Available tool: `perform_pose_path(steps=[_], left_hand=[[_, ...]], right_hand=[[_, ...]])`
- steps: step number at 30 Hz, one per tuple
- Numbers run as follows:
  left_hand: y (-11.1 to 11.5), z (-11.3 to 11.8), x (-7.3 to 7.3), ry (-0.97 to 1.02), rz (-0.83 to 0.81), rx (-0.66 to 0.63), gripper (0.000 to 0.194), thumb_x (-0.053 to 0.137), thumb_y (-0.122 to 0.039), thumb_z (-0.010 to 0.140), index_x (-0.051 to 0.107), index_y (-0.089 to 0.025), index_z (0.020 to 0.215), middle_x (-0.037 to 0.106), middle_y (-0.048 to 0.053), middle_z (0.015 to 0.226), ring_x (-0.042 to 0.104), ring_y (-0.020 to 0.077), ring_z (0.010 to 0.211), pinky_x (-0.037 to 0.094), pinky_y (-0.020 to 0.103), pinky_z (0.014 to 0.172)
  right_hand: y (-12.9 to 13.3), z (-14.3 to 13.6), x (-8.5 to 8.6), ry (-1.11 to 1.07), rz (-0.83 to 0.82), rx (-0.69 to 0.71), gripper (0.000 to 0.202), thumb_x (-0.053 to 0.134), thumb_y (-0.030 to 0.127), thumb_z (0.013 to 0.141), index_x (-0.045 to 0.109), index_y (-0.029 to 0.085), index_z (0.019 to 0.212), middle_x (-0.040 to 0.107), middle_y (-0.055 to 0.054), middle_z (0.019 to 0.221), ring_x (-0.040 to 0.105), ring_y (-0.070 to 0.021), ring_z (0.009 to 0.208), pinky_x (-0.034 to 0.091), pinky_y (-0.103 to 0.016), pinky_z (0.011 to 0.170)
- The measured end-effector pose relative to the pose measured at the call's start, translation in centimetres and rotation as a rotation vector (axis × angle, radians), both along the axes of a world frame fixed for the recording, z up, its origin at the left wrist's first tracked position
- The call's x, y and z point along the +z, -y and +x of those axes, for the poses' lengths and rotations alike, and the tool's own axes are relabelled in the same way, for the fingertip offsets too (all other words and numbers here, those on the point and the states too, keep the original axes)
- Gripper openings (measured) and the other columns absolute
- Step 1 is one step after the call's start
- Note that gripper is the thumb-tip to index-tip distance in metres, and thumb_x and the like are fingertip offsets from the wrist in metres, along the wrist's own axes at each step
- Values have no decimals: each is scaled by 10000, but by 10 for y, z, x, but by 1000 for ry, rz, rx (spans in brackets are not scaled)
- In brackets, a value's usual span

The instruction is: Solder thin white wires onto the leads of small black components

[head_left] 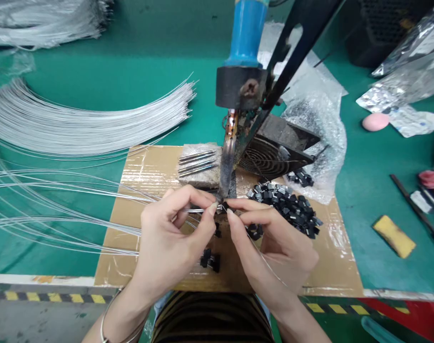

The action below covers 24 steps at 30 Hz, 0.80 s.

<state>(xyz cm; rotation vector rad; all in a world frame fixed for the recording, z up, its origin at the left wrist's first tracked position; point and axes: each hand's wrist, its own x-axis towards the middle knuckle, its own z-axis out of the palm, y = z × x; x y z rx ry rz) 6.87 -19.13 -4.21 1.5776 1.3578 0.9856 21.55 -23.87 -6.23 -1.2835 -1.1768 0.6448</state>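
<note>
My left hand [174,233] pinches a thin white wire [195,210] between thumb and forefinger. Its bare metal end meets a small black component [225,206], which the thumb and forefinger of my right hand [274,238] grip. A fine silvery strand [270,269], perhaps solder, runs across my right palm. Directly above both fingertips is the tip of a soldering iron [227,166] with a blue handle, clamped pointing down; whether it touches the parts I cannot tell. Below my fingers lie several black pieces [210,260], and a pile of the same components [288,205] sits beyond my right hand.
Cardboard [331,267] covers the green bench under my hands. A block with metal rods [197,164] stands behind my left hand, a round-grilled fan [274,155] behind the iron. White wire bundles [106,126] lie left. At right are a yellow sponge [394,236] and bubble wrap [319,128].
</note>
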Motion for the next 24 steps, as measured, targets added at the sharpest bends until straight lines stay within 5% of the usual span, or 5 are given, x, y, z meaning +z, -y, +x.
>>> perform_pose_path(steps=[9, 14, 16, 19, 24], left_hand=[[-1, -1, -2, 39, -73, -10, 129, 742, -136, 881, 733, -249, 819, 772, -18, 872, 698, 157, 784, 486, 281, 640], [2, -5, -4, -14, -42, -16, 115, 730, -154, 899, 717, -241, 825, 788, -6, 905, 708, 164, 768, 475, 284, 591], [4, -9, -3, -74, -5, -39, 120, 717, -156, 917, 704, -242, 835, 789, -13, 911, 713, 158, 756, 477, 289, 585], [10, -18, -3, -251, 203, -105, 144, 716, -93, 910, 686, -232, 887, 802, -19, 922, 740, 153, 782, 472, 304, 615], [24, -35, -20, -527, 675, -178, 305, 768, 71, 803, 675, -153, 988, 833, 58, 967, 741, 157, 744, 443, 328, 633]], right_hand=[[1, 1, 0, -52, -73, 4, 171, 734, 44, 896, 697, 208, 865, 809, -38, 1061, 778, -186, 973, 598, -330, 919], [4, 21, 2, -67, -194, -272, 80, 709, 218, 982, 716, 218, 902, 677, 30, 733, 636, -112, 656, 521, -234, 636], [8, 39, 2, -225, -211, -235, 270, 615, 329, 1041, 765, 211, 851, 671, 3, 718, 612, -119, 632, 498, -237, 577], [21, 70, 1, -463, -235, -125, 542, 437, 530, 1054, 848, 181, 1005, 788, -122, 920, 692, -205, 721, 552, -303, 530], [55, 111, -15, -254, -525, -301, 641, 434, 640, 1025, 834, 166, 864, 714, -90, 651, 600, -172, 456, 459, -271, 353]])
